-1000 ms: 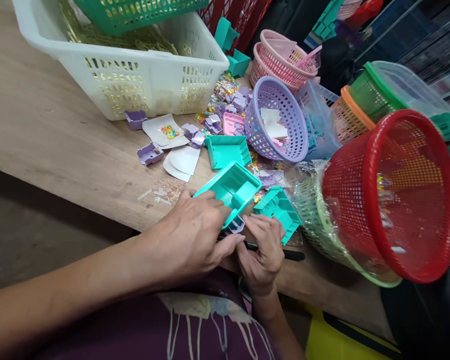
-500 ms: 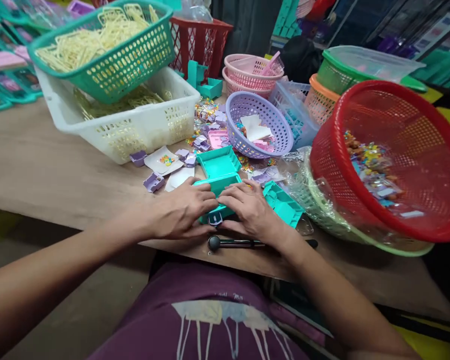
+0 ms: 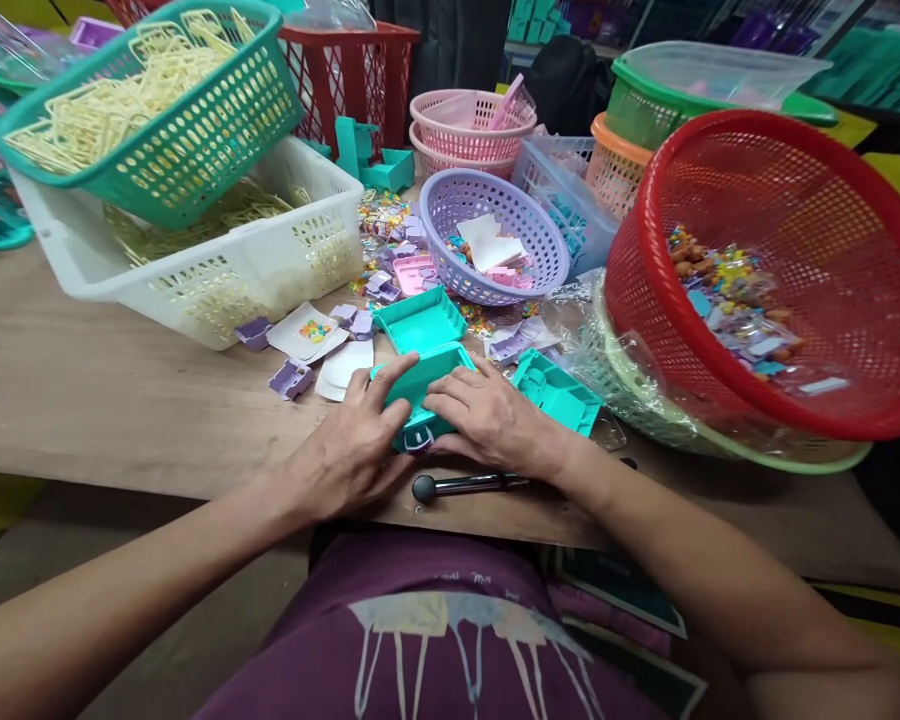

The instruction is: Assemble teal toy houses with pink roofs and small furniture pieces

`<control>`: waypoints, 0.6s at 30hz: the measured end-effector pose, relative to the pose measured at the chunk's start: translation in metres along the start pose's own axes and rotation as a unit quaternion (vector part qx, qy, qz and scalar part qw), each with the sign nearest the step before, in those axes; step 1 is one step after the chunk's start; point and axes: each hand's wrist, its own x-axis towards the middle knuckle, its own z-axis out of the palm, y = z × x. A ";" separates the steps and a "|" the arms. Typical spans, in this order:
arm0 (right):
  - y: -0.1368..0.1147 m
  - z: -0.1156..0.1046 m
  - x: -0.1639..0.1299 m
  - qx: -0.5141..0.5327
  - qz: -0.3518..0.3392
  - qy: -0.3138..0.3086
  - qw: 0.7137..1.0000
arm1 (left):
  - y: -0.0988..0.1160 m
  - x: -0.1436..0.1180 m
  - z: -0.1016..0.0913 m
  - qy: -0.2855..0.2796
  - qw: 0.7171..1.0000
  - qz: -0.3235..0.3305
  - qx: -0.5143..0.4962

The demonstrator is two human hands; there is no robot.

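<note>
Head view. Both my hands lie on one teal plastic box (image 3: 425,385) at the near edge of the desk (image 3: 120,400). My left hand (image 3: 349,450) wraps the box's left side, fingers (image 3: 390,375) curled over its top edge and closed on it, likely to keep it from sliding. My right hand (image 3: 495,420) lies flat over the right side, fingers (image 3: 450,390) pressed down on the top rather than pinching it; this looks like pressing. A small lilac piece (image 3: 418,440) shows at the box's near end, between my two thumbs.

Just nearer me than my fingers lies a dark-handled tool (image 3: 461,485), untouched. Beyond my fingertips sits a second teal tray (image 3: 418,318), open side up; to the right of my right hand, a third teal part (image 3: 557,390). Farther out: lilac basket (image 3: 450,205), red basket (image 3: 832,200) with small coloured bits, white basket (image 3: 217,275).
</note>
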 end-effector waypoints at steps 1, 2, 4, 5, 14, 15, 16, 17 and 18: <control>0.001 0.001 0.001 0.003 -0.004 -0.001 1.000 | 0.001 0.000 0.000 -0.001 1.000 -0.003 0.001; 0.002 0.001 0.001 0.008 -0.009 -0.001 1.000 | 0.001 0.001 0.000 -0.001 1.000 -0.005 0.002; 0.004 0.000 0.003 0.019 -0.016 -0.004 1.000 | 0.002 0.001 -0.001 -0.003 1.000 -0.008 0.001; 0.005 -0.002 0.003 0.024 -0.017 -0.008 1.000 | 0.002 0.002 -0.002 -0.004 1.000 -0.011 0.000; 0.012 -0.008 0.002 0.094 -0.024 -0.026 0.995 | 0.006 0.003 -0.005 0.017 0.999 -0.031 -0.011; 0.011 -0.008 0.002 0.093 -0.022 -0.025 0.995 | 0.007 0.003 -0.004 0.022 0.999 -0.032 -0.004; 0.011 -0.007 0.002 0.091 -0.020 -0.024 0.995 | 0.008 0.003 -0.002 0.023 0.999 -0.032 0.002; 0.010 -0.007 0.002 0.087 -0.018 -0.026 0.996 | 0.008 0.003 0.000 0.024 0.999 -0.032 0.007; 0.010 -0.007 0.002 0.082 -0.018 -0.028 0.996 | 0.009 0.003 0.001 0.027 0.999 -0.031 0.012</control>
